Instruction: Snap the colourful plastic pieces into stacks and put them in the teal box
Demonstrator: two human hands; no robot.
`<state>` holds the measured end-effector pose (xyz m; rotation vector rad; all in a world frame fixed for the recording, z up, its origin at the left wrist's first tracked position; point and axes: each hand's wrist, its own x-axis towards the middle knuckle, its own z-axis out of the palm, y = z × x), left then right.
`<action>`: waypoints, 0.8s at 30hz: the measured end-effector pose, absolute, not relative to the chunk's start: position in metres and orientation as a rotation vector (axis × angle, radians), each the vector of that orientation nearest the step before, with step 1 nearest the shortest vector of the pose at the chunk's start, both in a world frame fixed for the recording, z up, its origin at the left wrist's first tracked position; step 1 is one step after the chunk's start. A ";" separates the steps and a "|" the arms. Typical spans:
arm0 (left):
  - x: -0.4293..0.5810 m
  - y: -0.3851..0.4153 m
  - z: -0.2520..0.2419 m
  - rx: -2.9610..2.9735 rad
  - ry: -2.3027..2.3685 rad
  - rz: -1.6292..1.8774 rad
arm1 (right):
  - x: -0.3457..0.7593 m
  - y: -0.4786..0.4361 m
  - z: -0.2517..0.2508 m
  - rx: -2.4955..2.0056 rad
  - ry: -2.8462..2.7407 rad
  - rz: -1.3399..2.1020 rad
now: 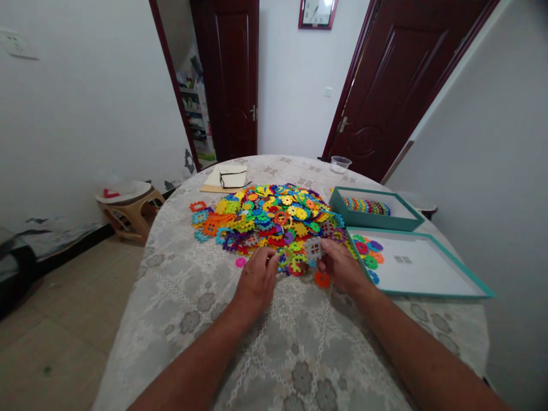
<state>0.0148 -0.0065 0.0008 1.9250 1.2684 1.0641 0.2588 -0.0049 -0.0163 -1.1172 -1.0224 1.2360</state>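
Note:
A heap of colourful plastic interlocking discs and squares (269,220) lies in the middle of a round table with a lace-patterned cloth (299,342). My left hand (257,279) rests at the near edge of the heap, fingers curled over some pieces; what it grips is hidden. My right hand (340,265) pinches a small grey window-shaped piece (314,248) at the heap's near right edge. An orange disc (322,279) lies just below that hand, and a pink disc (240,262) lies left of my left hand.
Two teal trays sit on the right: the near tray (428,291) holds several sorted discs, the far tray (377,220) a row of them. A notebook with glasses (226,178) and a clear bowl (340,164) sit at the back. A stool (128,208) stands on the left.

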 end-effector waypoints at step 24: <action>0.012 -0.012 0.008 1.495 0.787 0.554 | 0.233 -0.025 0.004 -1.069 -1.339 1.589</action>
